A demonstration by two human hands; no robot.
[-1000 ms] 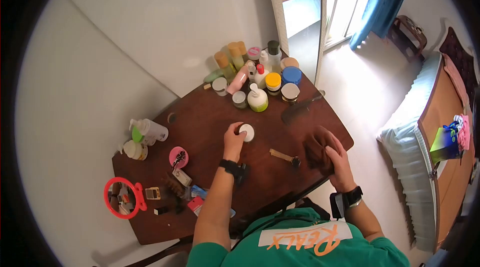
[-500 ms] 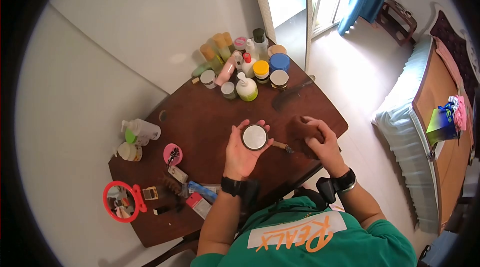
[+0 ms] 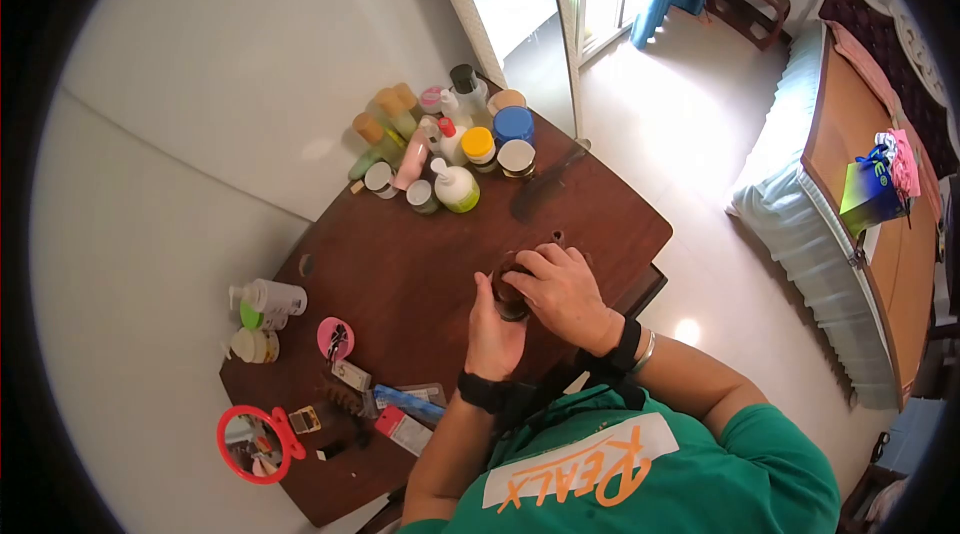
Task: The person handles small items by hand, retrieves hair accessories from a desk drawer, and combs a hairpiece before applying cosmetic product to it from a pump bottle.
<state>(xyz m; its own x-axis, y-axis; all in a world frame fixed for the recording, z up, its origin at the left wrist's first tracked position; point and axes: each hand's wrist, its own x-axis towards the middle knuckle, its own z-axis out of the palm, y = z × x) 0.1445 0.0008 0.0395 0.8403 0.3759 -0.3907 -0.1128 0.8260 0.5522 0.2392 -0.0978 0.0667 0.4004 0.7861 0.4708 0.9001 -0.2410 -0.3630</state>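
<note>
My left hand point(image 3: 494, 342) is curled around a small round jar point(image 3: 513, 312), of which only the dark lower edge shows. My right hand point(image 3: 568, 299) presses over the jar from the right, its fingers bent around a brown cloth point(image 3: 508, 274) that lies against the lid. Both hands meet above the front part of the dark wooden table point(image 3: 420, 264). The lid's face is covered by the cloth and the right fingers. The slim-handled brush that lay by the hands is hidden now.
Behind the hands stand a white pump bottle point(image 3: 456, 186), a yellow-lidded jar point(image 3: 479, 146), a blue-lidded jar point(image 3: 514, 124) and several bottles. On the left are a red-framed mirror point(image 3: 252, 444), a pink dish point(image 3: 336, 338) and a blue packet point(image 3: 408, 403). A tall mirror point(image 3: 530, 44) stands behind.
My right hand has moved left with the brown cloth and onto the jar, covering its pale lid. My left hand has closed up around the jar. The view has shifted slightly.
</note>
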